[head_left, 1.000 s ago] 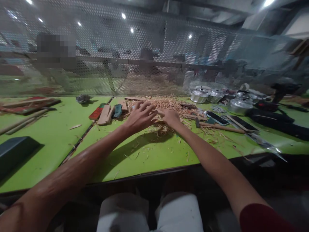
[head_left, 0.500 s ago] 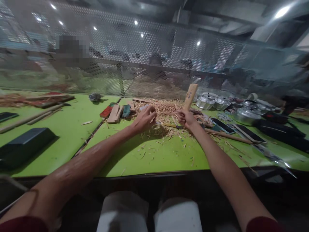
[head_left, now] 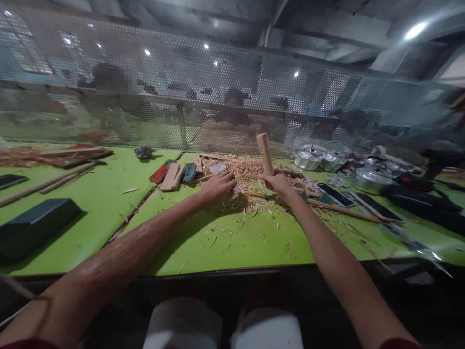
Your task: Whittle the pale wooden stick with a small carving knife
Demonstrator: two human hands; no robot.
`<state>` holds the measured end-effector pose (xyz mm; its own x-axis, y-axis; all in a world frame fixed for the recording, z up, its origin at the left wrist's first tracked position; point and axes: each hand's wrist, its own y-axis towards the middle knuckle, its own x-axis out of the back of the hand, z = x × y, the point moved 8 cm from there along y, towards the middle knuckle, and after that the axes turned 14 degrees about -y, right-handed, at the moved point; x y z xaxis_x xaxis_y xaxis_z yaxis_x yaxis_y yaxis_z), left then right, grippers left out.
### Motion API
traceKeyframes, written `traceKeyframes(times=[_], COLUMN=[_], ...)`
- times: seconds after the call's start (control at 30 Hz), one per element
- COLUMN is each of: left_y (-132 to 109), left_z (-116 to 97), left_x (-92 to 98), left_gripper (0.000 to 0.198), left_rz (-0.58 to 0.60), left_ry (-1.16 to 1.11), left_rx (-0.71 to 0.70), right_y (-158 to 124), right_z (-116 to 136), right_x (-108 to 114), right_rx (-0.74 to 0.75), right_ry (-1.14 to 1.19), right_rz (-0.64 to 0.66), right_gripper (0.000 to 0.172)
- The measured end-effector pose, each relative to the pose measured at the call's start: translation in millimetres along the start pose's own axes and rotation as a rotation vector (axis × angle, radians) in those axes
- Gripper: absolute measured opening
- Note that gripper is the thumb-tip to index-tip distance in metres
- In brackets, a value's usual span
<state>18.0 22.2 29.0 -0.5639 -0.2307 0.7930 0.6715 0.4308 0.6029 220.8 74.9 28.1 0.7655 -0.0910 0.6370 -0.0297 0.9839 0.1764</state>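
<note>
My right hand (head_left: 279, 183) grips a flat, pale wooden piece (head_left: 265, 154) by its lower end. The piece stands nearly upright, with faint dark marks on its face. To the left, my left hand (head_left: 219, 186) is low over the wood shavings (head_left: 250, 169), palm down, its fingers loosely bent and no object visible in them. The fingertips are partly hidden. A yellow-handled tool (head_left: 254, 194) lies between the two hands, and a scrap of whitish paper (head_left: 218, 167) sits just behind my left hand.
Wooden blocks (head_left: 170, 177), a red item (head_left: 160, 173) and a teal cloth (head_left: 189, 172) lie left. On the right are metal kettles (head_left: 372, 178), a phone (head_left: 334, 195) and a long wooden stick (head_left: 345, 210). A dark box (head_left: 39, 225) stands far left. Mesh (head_left: 232, 111) closes the back.
My right hand has turned the wooden piece, so its top now leans left and its narrower side shows. My left hand has lowered toward the shavings, with its fingers pointing further down.
</note>
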Motion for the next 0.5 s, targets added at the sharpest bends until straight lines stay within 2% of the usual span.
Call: traceKeyframes(times=[0.07, 0.17, 0.23, 0.33, 0.43, 0.5], left_y=[0.4, 0.9, 0.9, 0.1, -1.2, -2.2], left_z=[-6.4, -15.8, -22.8, -30.0, -29.7, -29.3], left_x=[-2.6, 0.0, 1.6, 2.2, 2.0, 0.6], left_gripper=[0.011, 0.015, 0.018, 0.021, 0.021, 0.022], left_rz=[0.017, -0.024, -0.039, -0.041, -0.057, -0.059], left_ry=[0.010, 0.084, 0.121, 0.148, 0.192, 0.208], left_rx=[-0.040, -0.086, -0.134, -0.201, -0.209, -0.211], right_y=[-7.2, -12.7, -12.8, -9.8, -5.6, -4.9], right_z=[20.1, 35.6, 37.2, 29.5, 23.3, 24.8], right_x=[-11.9, -13.3, -16.1, -20.8, -20.1, -23.4], right_rx=[0.149, 0.262, 0.284, 0.248, 0.261, 0.346], right_ry=[-0.055, -0.303, -0.350, -0.294, -0.425, -0.480], right_rz=[0.092, 0.034, 0.052, 0.117, 0.060, 0.041], right_gripper=[0.037, 0.031, 0.031, 0.034, 0.024, 0.017])
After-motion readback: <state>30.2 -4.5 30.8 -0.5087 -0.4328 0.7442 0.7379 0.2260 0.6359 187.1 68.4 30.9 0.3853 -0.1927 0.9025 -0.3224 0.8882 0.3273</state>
